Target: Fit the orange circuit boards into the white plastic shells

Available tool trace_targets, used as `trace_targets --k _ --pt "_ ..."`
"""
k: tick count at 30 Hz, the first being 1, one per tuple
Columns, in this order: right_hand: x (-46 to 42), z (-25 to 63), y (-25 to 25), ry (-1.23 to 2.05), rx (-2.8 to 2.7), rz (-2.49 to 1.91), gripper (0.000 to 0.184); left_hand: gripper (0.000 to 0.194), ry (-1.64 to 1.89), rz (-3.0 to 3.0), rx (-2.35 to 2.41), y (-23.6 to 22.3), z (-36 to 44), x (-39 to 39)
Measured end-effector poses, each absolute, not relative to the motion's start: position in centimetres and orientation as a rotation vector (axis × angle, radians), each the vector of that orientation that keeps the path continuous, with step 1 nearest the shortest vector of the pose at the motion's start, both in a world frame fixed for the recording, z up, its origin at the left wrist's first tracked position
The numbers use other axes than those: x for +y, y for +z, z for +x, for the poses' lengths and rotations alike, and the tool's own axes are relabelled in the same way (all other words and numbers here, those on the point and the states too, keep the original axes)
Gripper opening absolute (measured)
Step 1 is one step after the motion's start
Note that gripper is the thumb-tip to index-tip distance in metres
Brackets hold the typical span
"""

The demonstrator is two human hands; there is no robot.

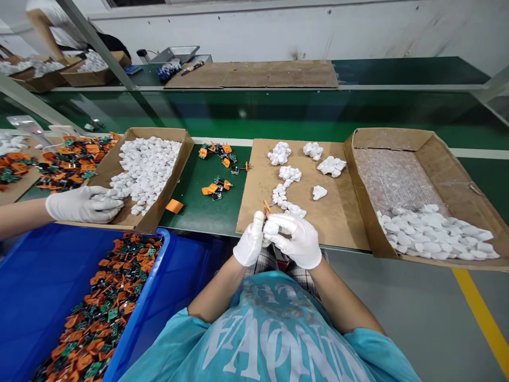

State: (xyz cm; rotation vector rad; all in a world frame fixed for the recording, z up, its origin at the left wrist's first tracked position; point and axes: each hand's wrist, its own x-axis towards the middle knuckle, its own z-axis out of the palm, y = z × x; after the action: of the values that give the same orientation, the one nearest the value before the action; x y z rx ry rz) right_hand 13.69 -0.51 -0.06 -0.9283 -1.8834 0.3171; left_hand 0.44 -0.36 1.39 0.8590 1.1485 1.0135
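The person's left hand (248, 246), in a white glove, is pinching a small orange-tabbed part (266, 208) between its closed fingers, the orange end pointing up and away from the body. The right hand (300, 242), gloved alike, is curling its fingers nearly closed around a small white piece (271, 228) and is holding it right against the left fingertips; how the two items are meeting is mostly hidden. Both hands are working just over the near edge of a cardboard sheet (254, 175), which is lying on the green table (194, 215). Clusters of white pieces (290, 174) are resting on the sheet beyond the hands, and a single white lump (319, 192) is sitting apart from them. To the right, an open cardboard box (392, 139) is holding more white pieces along its near side. To the left, orange-tabbed assemblies (217, 187) are lying in small groups, with a loose orange piece (174, 206) near a second box (175, 183) that is brimming with white pieces. A co-worker's gloved hand (85, 204) is reaching into that box, its fingers bent over the pieces; whether it is gripping any, one cannot tell. Below, a blue bin (148, 297) is holding a heap of orange-and-green parts (107, 310).
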Motion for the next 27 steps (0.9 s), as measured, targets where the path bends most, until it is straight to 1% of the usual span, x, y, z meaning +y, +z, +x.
trace_targets --k 3,8,12,14,17,20,22,24,27 --pt "-0.5 13.5 -0.1 0.306 -1.845 -0.94 0.027 0.074 0.939 0.873 1.003 0.6 0.3 -0.3" --pt "-0.4 13.2 -0.2 0.473 -1.778 -0.906 0.032 0.076 0.959 0.803 0.935 0.6 1.3 -0.3" --pt "-0.4 13.3 -0.2 0.5 -1.725 -0.926 0.023 0.077 0.979 0.794 0.924 0.5 1.6 -0.4" --pt "-0.4 13.3 -0.2 0.614 -1.683 -0.943 0.024 0.079 0.97 0.811 0.942 0.4 1.5 -0.5" --pt "-0.4 13.1 0.3 0.868 -1.533 -0.933 0.032 0.081 0.961 0.861 0.965 0.1 1.3 -0.6" --pt "-0.2 12.9 1.0 1.027 -1.452 -0.954 0.029 0.081 0.957 0.865 0.965 -0.3 1.3 -0.7" --pt "0.0 12.9 1.5 1.104 -1.445 -0.945 0.031 0.077 0.957 0.848 0.933 -0.5 1.5 -0.7" --pt "0.0 13.0 1.8 1.129 -1.411 -0.931 0.032 0.071 0.963 0.819 0.885 -0.5 1.7 -0.7" --pt "0.0 13.5 1.8 0.973 -1.469 -0.95 0.027 0.068 0.993 0.764 0.84 -0.3 2.0 -0.8"
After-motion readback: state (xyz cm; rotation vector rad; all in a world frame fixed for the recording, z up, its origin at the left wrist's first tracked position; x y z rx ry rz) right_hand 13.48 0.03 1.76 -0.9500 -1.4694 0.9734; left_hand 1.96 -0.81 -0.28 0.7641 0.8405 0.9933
